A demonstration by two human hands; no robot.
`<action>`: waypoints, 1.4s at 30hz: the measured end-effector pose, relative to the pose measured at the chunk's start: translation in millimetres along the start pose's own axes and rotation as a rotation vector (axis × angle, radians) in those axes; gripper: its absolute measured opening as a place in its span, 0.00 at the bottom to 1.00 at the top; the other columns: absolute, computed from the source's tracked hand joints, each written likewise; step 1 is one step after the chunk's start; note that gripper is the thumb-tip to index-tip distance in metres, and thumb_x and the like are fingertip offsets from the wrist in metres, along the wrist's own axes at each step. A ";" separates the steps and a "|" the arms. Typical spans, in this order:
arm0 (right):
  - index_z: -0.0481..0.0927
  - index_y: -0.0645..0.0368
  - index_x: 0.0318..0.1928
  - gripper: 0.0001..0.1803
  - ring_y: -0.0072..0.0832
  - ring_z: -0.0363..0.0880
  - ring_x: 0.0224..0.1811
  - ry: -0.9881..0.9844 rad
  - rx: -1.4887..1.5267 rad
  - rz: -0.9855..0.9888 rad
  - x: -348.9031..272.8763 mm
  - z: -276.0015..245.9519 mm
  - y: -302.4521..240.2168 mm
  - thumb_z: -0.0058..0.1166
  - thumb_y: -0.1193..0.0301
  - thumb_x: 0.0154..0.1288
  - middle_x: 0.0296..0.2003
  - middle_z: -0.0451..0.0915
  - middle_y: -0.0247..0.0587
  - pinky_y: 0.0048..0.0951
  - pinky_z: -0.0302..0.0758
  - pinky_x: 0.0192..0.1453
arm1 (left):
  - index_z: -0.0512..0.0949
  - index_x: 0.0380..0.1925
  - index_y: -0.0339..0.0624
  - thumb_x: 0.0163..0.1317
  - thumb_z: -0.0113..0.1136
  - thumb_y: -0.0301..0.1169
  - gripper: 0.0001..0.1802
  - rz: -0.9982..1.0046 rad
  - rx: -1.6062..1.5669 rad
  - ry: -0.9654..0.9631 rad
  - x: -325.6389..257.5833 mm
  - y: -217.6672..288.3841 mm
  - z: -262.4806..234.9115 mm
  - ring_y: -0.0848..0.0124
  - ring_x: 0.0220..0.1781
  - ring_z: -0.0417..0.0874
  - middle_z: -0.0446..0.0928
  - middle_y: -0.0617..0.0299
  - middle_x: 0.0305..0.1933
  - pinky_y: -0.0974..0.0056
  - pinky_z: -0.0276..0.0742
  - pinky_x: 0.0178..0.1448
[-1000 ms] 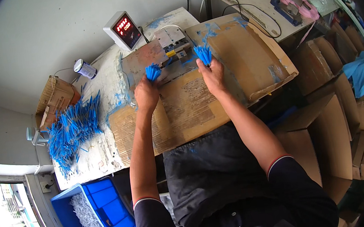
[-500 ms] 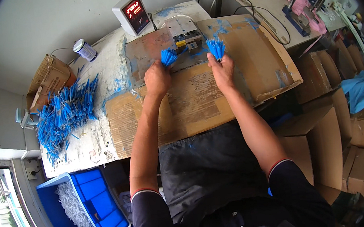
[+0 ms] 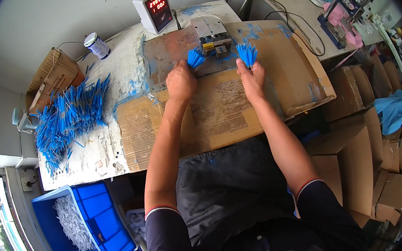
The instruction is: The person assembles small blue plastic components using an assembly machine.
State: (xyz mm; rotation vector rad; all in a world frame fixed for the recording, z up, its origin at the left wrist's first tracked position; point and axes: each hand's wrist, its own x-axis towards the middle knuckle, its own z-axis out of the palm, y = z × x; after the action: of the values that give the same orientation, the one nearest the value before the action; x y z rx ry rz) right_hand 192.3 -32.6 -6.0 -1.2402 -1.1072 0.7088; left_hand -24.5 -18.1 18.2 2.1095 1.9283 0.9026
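My left hand (image 3: 180, 80) is closed around a bundle of thin blue-ended sticks (image 3: 196, 57), its tips fanned toward the metal fixture. In my right hand (image 3: 252, 77) a second bundle of similar blue-ended sticks (image 3: 247, 54) stands nearly upright, gripped low between thumb and fingers. Between and beyond the two bundles sits a small metal fixture (image 3: 209, 28) with a yellow part on its front. Both bundles appear apart from it. To the left, a large heap of the same blue-ended sticks (image 3: 69, 118) lies on the white bench. What exactly the sticks are cannot be made out.
Behind the fixture stands a white box with a red digital display (image 3: 153, 10). A white can (image 3: 96, 45) and a cardboard box (image 3: 54, 80) are at the back left. Below left, a blue bin (image 3: 104, 221) holds white pieces. Cardboard (image 3: 220, 116) covers the bench front; several cartons (image 3: 346, 158) stand right.
The view has shifted slightly, so most bench things sit a little differently in the picture. Both hands keep their bundles near the fixture. The lit digits on the display have changed.
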 end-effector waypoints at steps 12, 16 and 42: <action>0.78 0.58 0.36 0.08 0.14 0.68 0.20 0.000 0.230 0.136 -4.7 -2.1 -8.5 0.59 0.67 0.68 0.24 0.77 0.30 0.22 0.67 0.23 | 0.75 0.40 0.38 0.61 0.51 0.24 0.08 0.060 0.084 0.033 3.4 -2.5 3.7 0.45 0.43 0.84 0.80 0.44 0.43 0.46 0.79 0.47; 0.78 0.58 0.37 0.08 0.14 0.68 0.19 -0.009 0.203 0.134 -2.2 -3.9 -5.0 0.59 0.67 0.68 0.24 0.78 0.30 0.21 0.66 0.22 | 0.76 0.42 0.38 0.61 0.55 0.26 0.09 0.048 0.089 0.022 5.7 0.4 4.7 0.44 0.45 0.83 0.80 0.45 0.44 0.45 0.78 0.48; 0.83 0.61 0.43 0.09 0.14 0.70 0.18 -0.205 0.502 0.140 -2.7 -8.9 -15.9 0.61 0.68 0.69 0.25 0.78 0.32 0.20 0.66 0.19 | 0.77 0.42 0.41 0.55 0.56 0.21 0.13 0.165 0.032 0.023 -38.8 31.8 -10.5 0.46 0.45 0.82 0.77 0.51 0.44 0.47 0.79 0.46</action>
State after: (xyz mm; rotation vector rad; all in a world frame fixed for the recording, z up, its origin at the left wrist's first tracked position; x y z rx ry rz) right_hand 197.5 -41.9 9.0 -0.8312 -0.9320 1.1606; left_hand -2.5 -62.9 29.4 2.3146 1.8116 0.9354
